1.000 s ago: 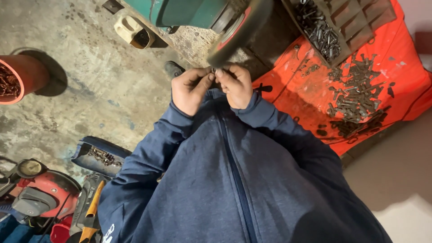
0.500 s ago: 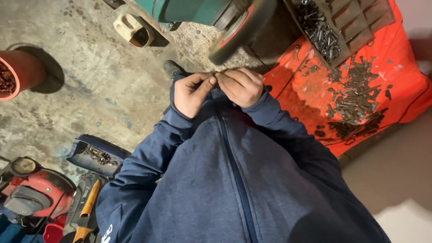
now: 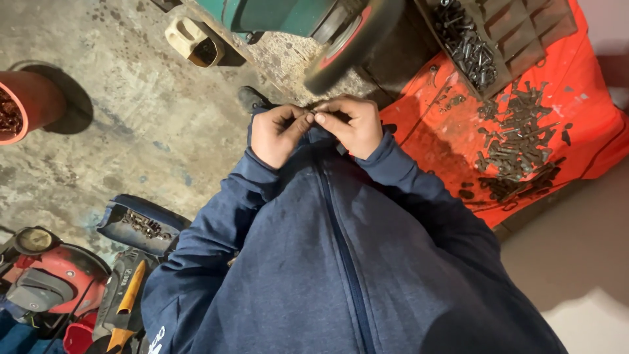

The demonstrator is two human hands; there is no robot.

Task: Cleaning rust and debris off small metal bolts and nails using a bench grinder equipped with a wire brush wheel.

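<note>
While fingertips (image 3: 306, 118) of both hands pinch together over a small dark piece (image 3: 313, 109), too small to identify, the left hand (image 3: 278, 134) and right hand (image 3: 354, 126) meet just above the collar of a blue zip-up jacket (image 3: 341, 262). Just beyond them is a grinder's wheel (image 3: 350, 46). To the right, loose dark bolts (image 3: 517, 141) lie scattered across an orange cloth (image 3: 590, 124); at left, a red pot (image 3: 29, 101) sits on the concrete floor (image 3: 144, 118).

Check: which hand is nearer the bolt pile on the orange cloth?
Right. The right hand sits just left of the orange cloth, with the bolt pile further to its right. The left hand is beside it on the far side, over the concrete.
</note>
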